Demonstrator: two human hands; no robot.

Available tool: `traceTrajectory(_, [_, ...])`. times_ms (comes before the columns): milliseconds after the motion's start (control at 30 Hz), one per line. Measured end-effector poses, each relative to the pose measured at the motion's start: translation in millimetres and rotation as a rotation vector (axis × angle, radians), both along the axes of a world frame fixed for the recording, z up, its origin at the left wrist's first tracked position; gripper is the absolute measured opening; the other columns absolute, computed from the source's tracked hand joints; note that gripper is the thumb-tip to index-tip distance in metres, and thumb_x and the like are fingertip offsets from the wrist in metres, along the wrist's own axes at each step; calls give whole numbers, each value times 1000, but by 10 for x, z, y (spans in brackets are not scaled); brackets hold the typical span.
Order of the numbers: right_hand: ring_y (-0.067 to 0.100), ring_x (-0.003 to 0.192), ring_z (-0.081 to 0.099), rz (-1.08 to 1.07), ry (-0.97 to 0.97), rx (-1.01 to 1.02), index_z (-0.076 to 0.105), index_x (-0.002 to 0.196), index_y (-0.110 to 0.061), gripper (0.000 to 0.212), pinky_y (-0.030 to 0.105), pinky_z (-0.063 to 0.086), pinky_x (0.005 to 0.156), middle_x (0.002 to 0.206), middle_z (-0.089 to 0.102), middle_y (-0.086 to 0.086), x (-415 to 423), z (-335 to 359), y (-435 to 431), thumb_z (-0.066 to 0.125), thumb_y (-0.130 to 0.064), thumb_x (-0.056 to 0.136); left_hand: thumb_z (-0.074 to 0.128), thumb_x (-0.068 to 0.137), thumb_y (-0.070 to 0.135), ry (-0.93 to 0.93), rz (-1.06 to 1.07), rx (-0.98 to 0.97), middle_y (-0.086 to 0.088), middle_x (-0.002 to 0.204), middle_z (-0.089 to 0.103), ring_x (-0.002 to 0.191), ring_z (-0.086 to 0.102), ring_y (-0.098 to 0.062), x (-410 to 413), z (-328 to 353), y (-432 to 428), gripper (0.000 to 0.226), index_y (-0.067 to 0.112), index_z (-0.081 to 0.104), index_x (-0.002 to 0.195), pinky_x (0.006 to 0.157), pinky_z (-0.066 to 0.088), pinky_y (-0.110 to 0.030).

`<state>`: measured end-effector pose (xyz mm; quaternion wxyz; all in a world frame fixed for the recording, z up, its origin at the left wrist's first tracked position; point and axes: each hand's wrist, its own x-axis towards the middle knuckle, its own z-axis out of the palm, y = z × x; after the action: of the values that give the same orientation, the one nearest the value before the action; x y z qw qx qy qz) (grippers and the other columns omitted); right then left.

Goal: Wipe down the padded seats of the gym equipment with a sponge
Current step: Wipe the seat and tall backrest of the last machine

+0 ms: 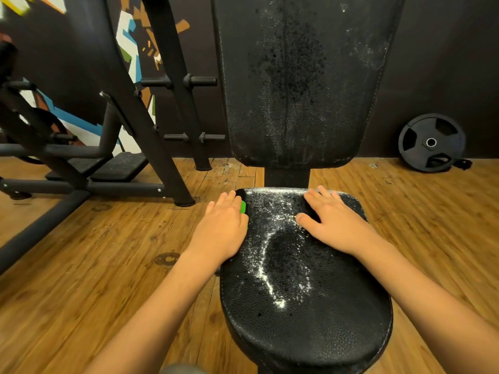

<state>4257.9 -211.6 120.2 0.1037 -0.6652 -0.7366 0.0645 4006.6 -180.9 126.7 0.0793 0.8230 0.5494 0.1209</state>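
A black padded seat fills the lower middle, streaked with white powdery residue. Behind it rises the black padded backrest, also speckled white. My left hand lies over the seat's far left edge with its fingers straight, pressing on a green sponge; only a sliver of the sponge shows beside my fingers. My right hand rests flat on the far right part of the seat, fingers spread and straight, holding nothing.
Wooden floor surrounds the seat. A black machine frame with pegs and a footplate stands at the left. A black weight plate leans against the dark wall at the right.
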Motion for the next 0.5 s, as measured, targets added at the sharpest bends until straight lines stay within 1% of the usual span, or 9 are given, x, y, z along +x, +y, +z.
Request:
traceTrajectory(133, [23, 157, 0, 2, 1, 2, 25, 160, -13, 73, 42, 8, 126, 169, 16, 4, -6, 1, 9, 34, -58, 103, 27, 109, 25, -20, 20, -1, -6, 169, 10, 156, 6, -20, -12, -48, -100, 54, 10, 17, 160, 125, 4, -38])
traceTrajectory(233, [23, 157, 1, 2, 3, 2, 26, 159, -13, 73, 42, 8, 126, 169, 17, 4, 0, -4, 16, 33, -59, 102, 27, 109, 24, -36, 8, -11, -5, 169, 12, 155, 8, -19, -18, -33, -74, 54, 11, 18, 160, 125, 4, -37])
traceTrajectory(333, [22, 157, -1, 3, -3, 0, 23, 160, -13, 73, 41, 5, 127, 169, 15, 3, 0, -5, 15, 33, -57, 103, 27, 109, 23, -34, -7, -17, -7, 168, 13, 155, 11, -21, -1, 1, 57, 53, 10, 21, 159, 124, 7, -40])
traceTrajectory(433, [21, 157, -3, 1, -5, -5, 21, 161, -13, 73, 40, 3, 127, 170, 12, 3, -13, 3, 9, 34, -57, 104, 28, 109, 23, -29, -6, -21, -10, 169, 12, 155, 11, -23, 8, -3, 110, 54, 8, 20, 159, 124, 9, -41])
traceTrajectory(500, [21, 157, -3, 0, -7, -8, 20, 161, -14, 74, 41, 4, 128, 170, 12, 3, -19, 6, 10, 33, -58, 103, 27, 109, 23, -42, -4, -18, -10, 169, 10, 155, 10, -22, -8, -19, 51, 54, 8, 18, 160, 124, 8, -39])
